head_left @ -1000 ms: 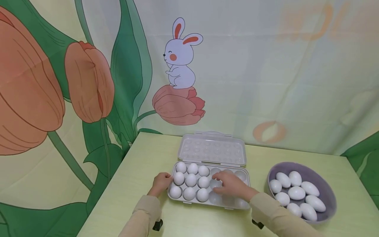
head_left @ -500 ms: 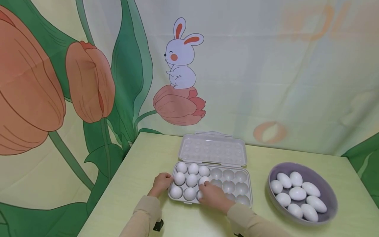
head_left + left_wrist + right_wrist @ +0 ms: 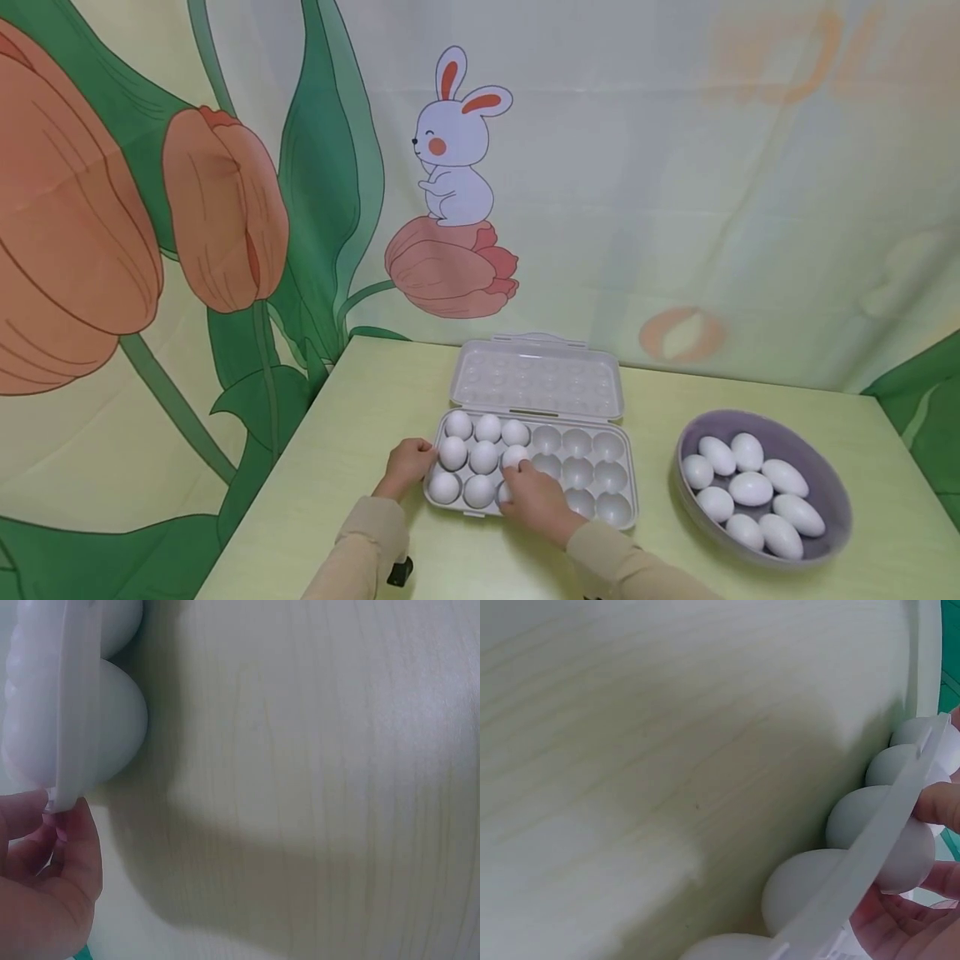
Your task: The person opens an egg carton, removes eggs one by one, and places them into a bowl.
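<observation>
A light grey egg tray (image 3: 555, 521) lies with its hinged lid (image 3: 537, 375) flipped back behind it. White eggs (image 3: 483, 457) fill the cups of its left half, while the cups (image 3: 577, 473) on the right are bare. My left hand (image 3: 408, 465) pinches the tray's left rim between thumb and fingers, as the left wrist view shows close up. Over the third column, my right hand (image 3: 542, 504) has thumb and fingers round the front-row egg (image 3: 907, 859), which sits in its cup. In the head view that hand hides part of this egg and some cups.
A purple-grey bowl (image 3: 838, 521) with several white eggs (image 3: 751, 489) stands to the right of the tray. The pale wooden table (image 3: 375, 383) ends at the back against a printed curtain (image 3: 600, 208).
My right hand has moved left, from above the bare cups to the front egg of the third column, which it now grips. My left hand has stayed at the rim.
</observation>
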